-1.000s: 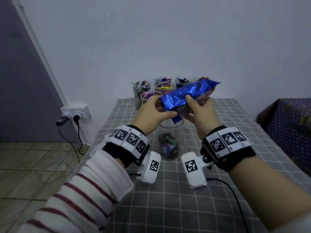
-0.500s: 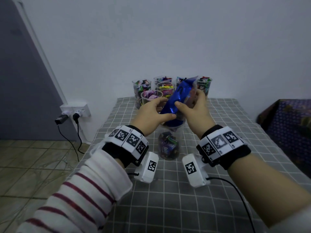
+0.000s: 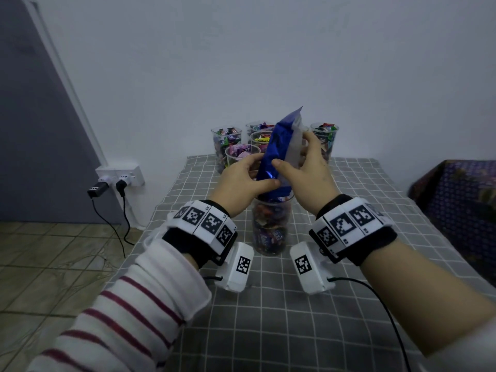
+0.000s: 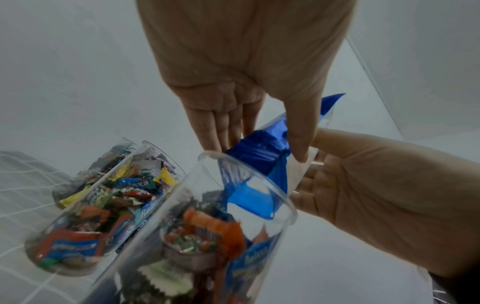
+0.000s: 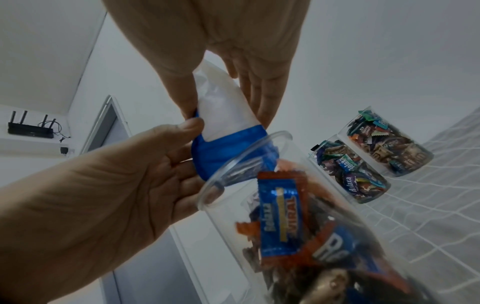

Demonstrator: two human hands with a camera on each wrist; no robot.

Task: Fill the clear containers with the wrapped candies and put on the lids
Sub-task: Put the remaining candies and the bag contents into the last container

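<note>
Two bare hands hold a blue and white candy bag upended over a clear container. The fingers of the left hand curl round the bag's lower blue part, thumb in front. The right hand pinches the bag from the other side, thumb on the blue face and fingers wrapped behind the white panel. In the left wrist view the bag's open mouth dips just inside the container's rim. In the right wrist view wrapped candies in blue and orange wrappers fill the container partway.

The container stands upright on a bench covered in a grey checked cloth, between the two wrists. Both wrists wear black bands with black-and-white marker tags. The left arm has a white sleeve with dark red stripes.

Behind the bag, near the wall, a cluster of other clear containers stands close together, each holding assorted wrapped candies. To the left, a wall socket carries two plugged-in adapters with cables hanging to the tiled floor.
</note>
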